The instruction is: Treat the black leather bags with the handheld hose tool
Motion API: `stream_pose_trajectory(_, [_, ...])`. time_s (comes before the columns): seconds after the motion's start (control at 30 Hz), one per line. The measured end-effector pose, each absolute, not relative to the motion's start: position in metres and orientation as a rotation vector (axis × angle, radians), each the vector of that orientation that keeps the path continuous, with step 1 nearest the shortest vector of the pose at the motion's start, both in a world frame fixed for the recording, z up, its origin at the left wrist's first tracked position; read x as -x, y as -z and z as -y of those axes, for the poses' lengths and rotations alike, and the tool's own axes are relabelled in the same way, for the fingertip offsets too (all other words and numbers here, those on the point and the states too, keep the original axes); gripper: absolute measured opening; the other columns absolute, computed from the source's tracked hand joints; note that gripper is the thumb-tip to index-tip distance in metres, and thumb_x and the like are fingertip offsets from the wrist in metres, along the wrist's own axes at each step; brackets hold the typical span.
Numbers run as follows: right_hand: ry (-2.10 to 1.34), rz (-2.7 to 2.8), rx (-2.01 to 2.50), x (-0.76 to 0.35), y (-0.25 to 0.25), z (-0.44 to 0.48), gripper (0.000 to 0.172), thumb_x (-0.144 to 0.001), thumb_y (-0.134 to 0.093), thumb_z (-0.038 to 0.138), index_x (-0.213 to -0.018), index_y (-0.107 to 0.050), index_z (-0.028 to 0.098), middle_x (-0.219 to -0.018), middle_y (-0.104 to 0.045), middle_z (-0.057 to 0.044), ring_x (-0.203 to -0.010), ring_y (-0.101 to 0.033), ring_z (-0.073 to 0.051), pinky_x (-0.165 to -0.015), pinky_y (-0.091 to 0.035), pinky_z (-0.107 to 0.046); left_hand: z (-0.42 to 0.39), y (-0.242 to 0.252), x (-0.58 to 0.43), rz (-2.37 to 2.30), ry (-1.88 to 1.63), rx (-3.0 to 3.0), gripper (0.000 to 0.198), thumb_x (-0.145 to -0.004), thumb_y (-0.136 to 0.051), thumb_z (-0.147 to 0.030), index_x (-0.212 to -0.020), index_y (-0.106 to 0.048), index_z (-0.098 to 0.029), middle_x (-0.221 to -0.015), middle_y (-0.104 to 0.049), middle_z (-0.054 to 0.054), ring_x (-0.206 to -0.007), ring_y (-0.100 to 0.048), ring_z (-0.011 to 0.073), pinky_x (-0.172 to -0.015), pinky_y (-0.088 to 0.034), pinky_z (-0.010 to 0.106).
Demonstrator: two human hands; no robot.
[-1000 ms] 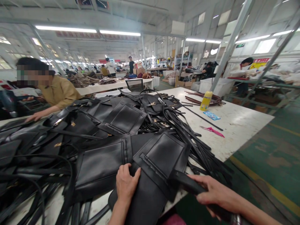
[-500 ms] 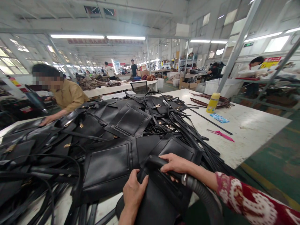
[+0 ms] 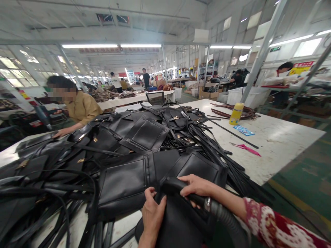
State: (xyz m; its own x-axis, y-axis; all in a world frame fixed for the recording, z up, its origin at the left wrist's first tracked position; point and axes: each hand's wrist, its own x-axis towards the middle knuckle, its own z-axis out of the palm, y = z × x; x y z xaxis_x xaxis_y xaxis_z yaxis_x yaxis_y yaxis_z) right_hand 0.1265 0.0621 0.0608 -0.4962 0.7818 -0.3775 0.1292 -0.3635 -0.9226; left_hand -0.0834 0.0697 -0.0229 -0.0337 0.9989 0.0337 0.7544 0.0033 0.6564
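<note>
Head view. White surface (image 3: 279, 137) carrying a large heap of black leather panels and straps (image 3: 108, 151); the heap fills its left and middle and crowds the near edge. Clear of the heap, toward the far right: a yellow bottle (image 3: 236, 114), upright; a blue card (image 3: 243, 130) just beside it; a pink tool (image 3: 245, 148), lying flat; brown straps (image 3: 232, 111) behind the bottle. A white bin (image 3: 241, 95) stands beyond the surface; its contents cannot be seen. A person in a mustard shirt (image 3: 82, 108) leans in from the far left, one hand on the heap.

Left hand (image 3: 152, 215): flat on the nearest black leather panel (image 3: 181, 224), which overhangs the near edge; grip not closed. Right hand (image 3: 196, 187): grip closed round a black nozzle (image 3: 176, 185) on a ribbed hose (image 3: 227, 220); the tip appears to touch the same panel.

Against half a second earlier: both hands sit much as they did, the right slightly lower in the frame.
</note>
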Motion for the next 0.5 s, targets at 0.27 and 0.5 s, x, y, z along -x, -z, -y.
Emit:
stream_pose_trajectory(0.27, [-1.67, 1.408, 1.224, -0.118, -0.092, -0.072, 0.058, -0.065, -0.061, 0.021, -0.121, -0.043, 0.026, -0.062, -0.056, 0.007, -0.039, -0.052, -0.006, -0.036, -0.042, -0.015, -0.078, -0.014, 0.098, -1.864, -0.825, -1.996, 0.023, -0.077, -0.044, -0.04, -0.094, -0.049, -0.026, -0.087, -0.063, 0.0, -0.08, -0.061, 0.0181, -0.069, -0.044, 0.028])
stream_pose_trajectory(0.5, [-1.539, 1.313, 1.416, -0.182, -0.087, 0.031, 0.066, -0.069, -0.054, 0.018, -0.131, -0.03, 0.025, -0.053, -0.057, 0.008, -0.035, -0.049, -0.007, -0.033, -0.039, -0.015, -0.079, -0.021, 0.11, -1.751, -0.774, -2.537, 0.033, -0.074, -0.045, -0.019, -0.105, -0.053, -0.021, -0.112, -0.053, 0.01, -0.107, -0.047, 0.0254, -0.088, -0.036, 0.043])
